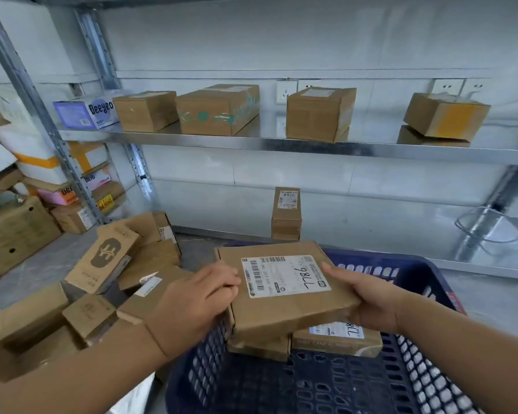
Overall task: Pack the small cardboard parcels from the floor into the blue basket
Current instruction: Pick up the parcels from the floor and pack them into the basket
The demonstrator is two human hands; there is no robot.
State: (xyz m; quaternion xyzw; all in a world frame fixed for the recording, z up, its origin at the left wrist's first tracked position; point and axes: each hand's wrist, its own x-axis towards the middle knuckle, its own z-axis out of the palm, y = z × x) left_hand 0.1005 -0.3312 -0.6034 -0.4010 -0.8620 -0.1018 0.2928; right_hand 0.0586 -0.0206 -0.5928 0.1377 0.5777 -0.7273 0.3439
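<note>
A flat cardboard parcel (284,289) with a white shipping label hangs tilted over the blue basket (413,380). My left hand (196,304) grips its left edge and my right hand (368,300) grips its right edge. Under it, two more parcels lie in the basket: one labelled (338,339) and one partly hidden (259,346). Several small cardboard parcels (108,261) lie piled on the floor to the left of the basket.
A metal shelf (281,141) runs across at mid height with several brown boxes on it. One small parcel (286,213) stands upright against the wall behind the basket. Stacked cartons (15,231) fill the far left. A shelf upright (488,213) stands at right.
</note>
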